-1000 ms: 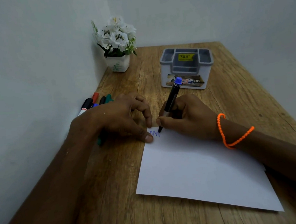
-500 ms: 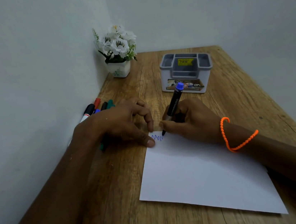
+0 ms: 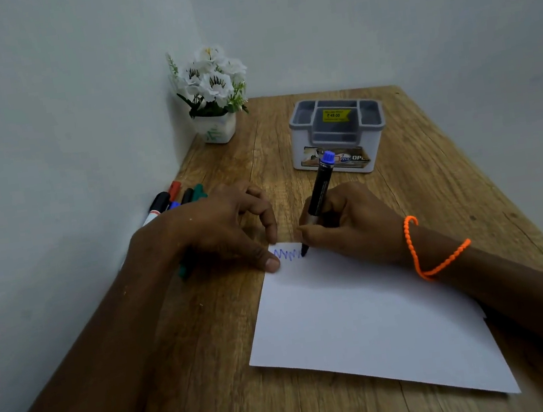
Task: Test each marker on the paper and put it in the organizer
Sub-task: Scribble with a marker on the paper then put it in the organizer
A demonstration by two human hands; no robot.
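Observation:
My right hand (image 3: 351,223) grips a black marker with a blue end (image 3: 321,187), its tip touching the white paper (image 3: 364,318) at the end of a blue zigzag line (image 3: 286,254). My left hand (image 3: 218,230) presses the paper's top-left corner with thumb and fingertips; its fingers are curled, and whether it holds a cap is hidden. Several other markers (image 3: 172,199) lie by the left wall, partly under my left hand. The grey organizer (image 3: 338,134) stands beyond my hands, its compartments holding no markers.
A white pot of white flowers (image 3: 212,96) stands in the back left corner. Walls close off the table (image 3: 215,368) on the left and at the back. An orange bead bracelet (image 3: 431,254) circles my right wrist.
The blue zigzag has grown longer to the right as my right hand drew with the marker. My left hand stayed on the paper's corner.

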